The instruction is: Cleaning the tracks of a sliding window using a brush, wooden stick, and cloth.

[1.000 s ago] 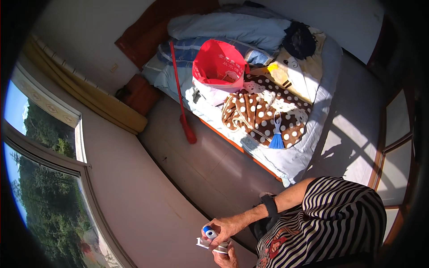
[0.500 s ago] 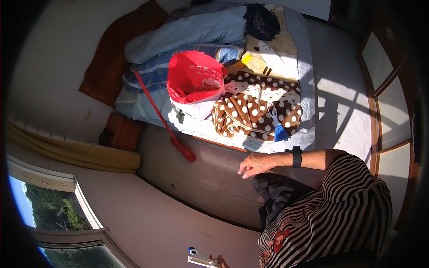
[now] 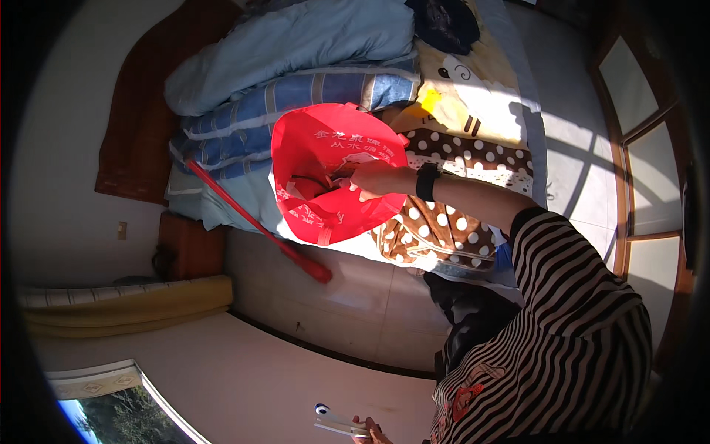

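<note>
Reaching into the bag (image 3: 299,140) is the right hand (image 3: 371,182), grip unclear; the left hand (image 3: 370,431) clasps a white object (image 3: 336,421).

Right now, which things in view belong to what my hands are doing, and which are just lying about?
In use:
white-and-blue object, held in the left hand
red bag, right hand in its mouth

Apparently just lying about:
brown polka-dot cloth
blue plaid quilt
yellow cartoon cloth
red long-handled tool
</note>
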The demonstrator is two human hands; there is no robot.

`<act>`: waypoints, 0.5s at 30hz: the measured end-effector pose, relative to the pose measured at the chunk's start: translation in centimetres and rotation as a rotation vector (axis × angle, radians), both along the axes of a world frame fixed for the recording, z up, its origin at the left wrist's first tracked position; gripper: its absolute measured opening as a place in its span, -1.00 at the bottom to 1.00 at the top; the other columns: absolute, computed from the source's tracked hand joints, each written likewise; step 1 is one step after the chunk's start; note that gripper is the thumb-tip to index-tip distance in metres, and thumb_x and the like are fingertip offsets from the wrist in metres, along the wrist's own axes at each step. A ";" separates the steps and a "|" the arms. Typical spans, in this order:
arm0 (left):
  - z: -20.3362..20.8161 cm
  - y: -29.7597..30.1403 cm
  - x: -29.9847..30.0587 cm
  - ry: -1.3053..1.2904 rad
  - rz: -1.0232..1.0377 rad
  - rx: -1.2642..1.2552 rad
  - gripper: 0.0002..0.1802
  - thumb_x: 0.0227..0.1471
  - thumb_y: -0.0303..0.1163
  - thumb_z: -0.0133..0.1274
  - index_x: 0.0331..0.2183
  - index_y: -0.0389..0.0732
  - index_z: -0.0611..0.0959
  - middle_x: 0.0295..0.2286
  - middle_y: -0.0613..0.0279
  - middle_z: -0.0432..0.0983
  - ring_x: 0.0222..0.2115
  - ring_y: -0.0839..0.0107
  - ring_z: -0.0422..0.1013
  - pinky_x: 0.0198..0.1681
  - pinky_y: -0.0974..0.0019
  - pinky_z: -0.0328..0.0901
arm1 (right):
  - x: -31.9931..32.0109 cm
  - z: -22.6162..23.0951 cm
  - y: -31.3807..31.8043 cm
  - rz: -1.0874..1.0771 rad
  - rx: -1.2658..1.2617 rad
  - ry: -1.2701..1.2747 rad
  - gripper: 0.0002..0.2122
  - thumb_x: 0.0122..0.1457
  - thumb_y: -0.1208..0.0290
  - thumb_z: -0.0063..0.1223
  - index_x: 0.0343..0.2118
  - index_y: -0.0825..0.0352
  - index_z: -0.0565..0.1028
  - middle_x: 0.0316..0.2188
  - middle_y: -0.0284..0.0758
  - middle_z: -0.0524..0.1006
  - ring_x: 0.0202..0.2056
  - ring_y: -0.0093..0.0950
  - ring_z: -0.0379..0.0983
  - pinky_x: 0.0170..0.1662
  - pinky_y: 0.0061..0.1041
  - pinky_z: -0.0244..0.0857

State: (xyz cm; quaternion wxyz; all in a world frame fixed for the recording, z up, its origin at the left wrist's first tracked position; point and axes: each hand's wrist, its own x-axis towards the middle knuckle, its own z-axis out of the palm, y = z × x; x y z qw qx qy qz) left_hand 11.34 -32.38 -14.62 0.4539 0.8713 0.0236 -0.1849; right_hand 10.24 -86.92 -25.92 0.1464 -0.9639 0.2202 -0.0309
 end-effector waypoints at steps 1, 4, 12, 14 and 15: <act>0.1 -1.8 0.6 0.039 -0.009 0.038 -0.59 -0.10 -0.45 0.11 -0.14 -0.28 0.46 -0.26 0.16 0.39 -0.31 0.38 0.34 -0.28 0.31 0.31 | 1.4 -3.7 -2.2 -0.047 -0.044 -0.120 -0.83 -0.12 0.33 0.09 -0.42 0.21 0.56 -0.44 -0.29 0.55 -0.34 -0.31 0.48 -0.29 -0.37 0.33; 0.3 -5.7 2.5 0.163 -0.025 0.146 -0.55 -0.06 -0.44 0.09 -0.08 -0.29 0.41 -0.19 0.11 0.36 -0.29 0.37 0.33 -0.28 0.33 0.31 | 4.7 -10.9 -5.0 -0.169 0.030 -0.153 -0.85 -0.10 0.33 0.06 -0.43 0.19 0.55 -0.43 -0.27 0.54 -0.33 -0.28 0.46 -0.30 -0.36 0.34; 0.0 -8.3 3.1 0.183 -0.052 0.325 -0.49 -0.07 -0.47 0.10 -0.05 -0.36 0.36 -0.15 0.07 0.35 -0.30 0.33 0.31 -0.29 0.35 0.32 | 10.1 -12.3 -5.6 -0.017 -0.288 0.350 -0.84 -0.03 0.28 0.01 -0.47 0.22 0.56 -0.46 -0.26 0.54 -0.38 -0.30 0.48 -0.37 -0.31 0.34; 0.0 -8.2 2.6 0.138 -0.096 0.400 -0.51 -0.07 -0.46 0.09 -0.06 -0.36 0.38 -0.18 0.08 0.35 -0.32 0.36 0.30 -0.31 0.36 0.32 | 11.0 -13.3 -5.4 -0.115 -0.042 0.168 -0.83 -0.01 0.26 0.01 -0.50 0.23 0.55 -0.50 -0.26 0.53 -0.42 -0.31 0.49 -0.39 -0.30 0.34; -0.1 -7.7 2.1 0.162 -0.029 0.341 -0.52 -0.07 -0.46 0.09 -0.07 -0.36 0.38 -0.20 0.08 0.36 -0.32 0.36 0.30 -0.31 0.36 0.32 | 10.8 -13.1 -5.7 -0.212 0.218 -0.006 -0.82 0.00 0.25 0.00 -0.51 0.23 0.54 -0.52 -0.26 0.52 -0.43 -0.30 0.48 -0.39 -0.31 0.33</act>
